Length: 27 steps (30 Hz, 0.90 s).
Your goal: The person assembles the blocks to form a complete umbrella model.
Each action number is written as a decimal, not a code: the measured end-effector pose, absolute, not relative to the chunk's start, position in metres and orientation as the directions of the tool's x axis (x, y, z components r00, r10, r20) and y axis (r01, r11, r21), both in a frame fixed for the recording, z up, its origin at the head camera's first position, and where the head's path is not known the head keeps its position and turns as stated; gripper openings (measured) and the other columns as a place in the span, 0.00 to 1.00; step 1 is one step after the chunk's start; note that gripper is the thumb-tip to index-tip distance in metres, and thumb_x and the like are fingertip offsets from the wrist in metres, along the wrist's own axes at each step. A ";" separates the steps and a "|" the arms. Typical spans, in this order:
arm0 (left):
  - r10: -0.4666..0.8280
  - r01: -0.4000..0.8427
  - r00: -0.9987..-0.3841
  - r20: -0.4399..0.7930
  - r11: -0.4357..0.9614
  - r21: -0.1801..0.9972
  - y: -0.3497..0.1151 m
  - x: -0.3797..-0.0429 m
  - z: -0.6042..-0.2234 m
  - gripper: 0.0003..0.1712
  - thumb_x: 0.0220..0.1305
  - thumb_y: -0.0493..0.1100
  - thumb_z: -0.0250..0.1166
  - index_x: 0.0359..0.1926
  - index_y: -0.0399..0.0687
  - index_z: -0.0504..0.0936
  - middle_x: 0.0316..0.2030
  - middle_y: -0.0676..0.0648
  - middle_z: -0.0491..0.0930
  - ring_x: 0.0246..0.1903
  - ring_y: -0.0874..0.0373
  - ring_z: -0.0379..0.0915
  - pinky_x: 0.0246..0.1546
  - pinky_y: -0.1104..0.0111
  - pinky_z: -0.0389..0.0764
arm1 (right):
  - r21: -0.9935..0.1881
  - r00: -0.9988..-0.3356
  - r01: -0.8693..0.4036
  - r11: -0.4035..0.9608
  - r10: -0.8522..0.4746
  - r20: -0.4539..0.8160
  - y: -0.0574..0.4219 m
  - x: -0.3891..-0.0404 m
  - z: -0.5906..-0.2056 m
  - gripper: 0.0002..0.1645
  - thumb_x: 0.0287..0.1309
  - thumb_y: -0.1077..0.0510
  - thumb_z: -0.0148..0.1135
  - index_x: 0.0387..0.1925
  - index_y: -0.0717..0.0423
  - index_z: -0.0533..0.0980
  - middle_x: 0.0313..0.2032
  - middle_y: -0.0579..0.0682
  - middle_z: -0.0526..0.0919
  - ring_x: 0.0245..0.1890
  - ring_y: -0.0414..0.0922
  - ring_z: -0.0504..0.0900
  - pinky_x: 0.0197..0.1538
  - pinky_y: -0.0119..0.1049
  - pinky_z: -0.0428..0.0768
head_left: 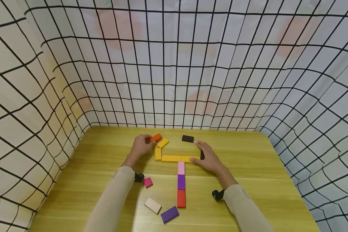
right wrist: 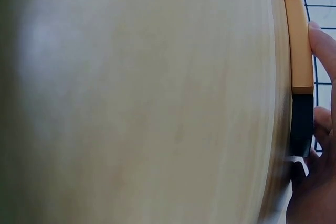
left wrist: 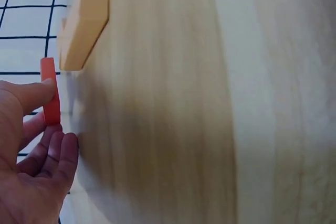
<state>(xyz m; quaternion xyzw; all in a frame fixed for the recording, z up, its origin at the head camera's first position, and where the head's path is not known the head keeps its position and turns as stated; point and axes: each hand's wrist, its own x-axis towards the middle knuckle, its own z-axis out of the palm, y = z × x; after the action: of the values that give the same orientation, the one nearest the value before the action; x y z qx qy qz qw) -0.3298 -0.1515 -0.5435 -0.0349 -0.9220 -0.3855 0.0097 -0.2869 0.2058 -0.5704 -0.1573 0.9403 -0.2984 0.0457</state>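
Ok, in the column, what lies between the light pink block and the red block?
A purple block lies between the light pink block and the red block, filling that stretch; the head view shows it.

This is a small screened-off booth: black wire mesh walls in a wood-grain table at the back and both sides. White sheeting hangs behind the mesh, so the wider room is hard to tell.

2 sleeved forearms extend forward; the left grip pinches, the right grip holds thumb and fingers apart.
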 end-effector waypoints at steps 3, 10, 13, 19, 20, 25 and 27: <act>0.060 0.095 -0.995 0.074 0.687 0.720 -0.149 -0.331 -0.541 0.22 0.67 0.45 0.71 0.56 0.35 0.84 0.49 0.38 0.86 0.45 0.47 0.80 0.50 0.56 0.84 | -0.572 -0.948 -0.265 0.776 -0.319 0.005 0.206 -0.286 -0.571 0.59 0.58 0.29 0.67 0.81 0.47 0.55 0.82 0.51 0.52 0.82 0.59 0.45 0.78 0.66 0.53; 0.055 0.114 -0.993 0.103 0.643 0.757 -0.134 -0.332 -0.532 0.22 0.64 0.46 0.73 0.54 0.39 0.86 0.54 0.39 0.84 0.52 0.44 0.79 0.57 0.53 0.81 | -0.579 -0.949 -0.259 0.773 -0.316 0.003 0.205 -0.286 -0.571 0.59 0.58 0.28 0.68 0.81 0.47 0.55 0.82 0.50 0.53 0.82 0.58 0.45 0.78 0.67 0.54; 0.060 0.107 -0.994 0.089 0.632 0.767 -0.126 -0.334 -0.531 0.21 0.65 0.47 0.73 0.54 0.41 0.86 0.55 0.41 0.83 0.54 0.44 0.78 0.58 0.53 0.80 | -0.580 -0.949 -0.260 0.772 -0.316 0.005 0.205 -0.285 -0.571 0.59 0.58 0.29 0.68 0.81 0.48 0.55 0.82 0.51 0.53 0.82 0.58 0.46 0.78 0.67 0.54; 0.085 0.139 -0.990 0.111 0.631 0.763 -0.112 -0.338 -0.534 0.19 0.65 0.46 0.73 0.54 0.42 0.87 0.54 0.41 0.84 0.55 0.44 0.77 0.59 0.52 0.80 | -0.575 -0.947 -0.263 0.775 -0.320 0.001 0.205 -0.286 -0.570 0.60 0.58 0.28 0.67 0.82 0.48 0.54 0.82 0.51 0.52 0.82 0.58 0.45 0.78 0.66 0.54; 0.086 0.141 -0.990 0.112 0.632 0.762 -0.110 -0.338 -0.535 0.20 0.64 0.46 0.73 0.54 0.41 0.87 0.54 0.41 0.84 0.55 0.44 0.77 0.59 0.52 0.79 | -0.574 -0.947 -0.262 0.776 -0.321 -0.001 0.205 -0.287 -0.570 0.60 0.58 0.28 0.67 0.82 0.48 0.54 0.82 0.51 0.52 0.82 0.58 0.45 0.78 0.66 0.54; 0.091 0.158 -0.987 0.130 0.629 0.761 -0.100 -0.341 -0.537 0.20 0.64 0.45 0.73 0.54 0.40 0.87 0.54 0.40 0.84 0.55 0.44 0.77 0.60 0.52 0.79 | -0.575 -0.947 -0.261 0.776 -0.320 -0.002 0.205 -0.287 -0.570 0.61 0.57 0.27 0.67 0.82 0.48 0.54 0.82 0.51 0.52 0.82 0.58 0.45 0.78 0.66 0.54; 0.100 0.177 -0.984 0.147 0.631 0.755 -0.097 -0.343 -0.539 0.20 0.65 0.45 0.73 0.54 0.40 0.87 0.54 0.40 0.84 0.55 0.43 0.77 0.60 0.51 0.79 | -0.575 -0.948 -0.262 0.775 -0.320 0.001 0.205 -0.287 -0.571 0.61 0.57 0.27 0.67 0.82 0.48 0.54 0.82 0.51 0.52 0.82 0.58 0.45 0.78 0.66 0.54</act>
<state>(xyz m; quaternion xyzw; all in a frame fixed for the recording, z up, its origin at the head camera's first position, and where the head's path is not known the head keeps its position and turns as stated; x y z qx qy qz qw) -0.3425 -0.0969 -0.5391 -0.0769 -0.9019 -0.4225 0.0455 -0.2874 0.2046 -0.5705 -0.1546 0.9408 -0.2978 0.0482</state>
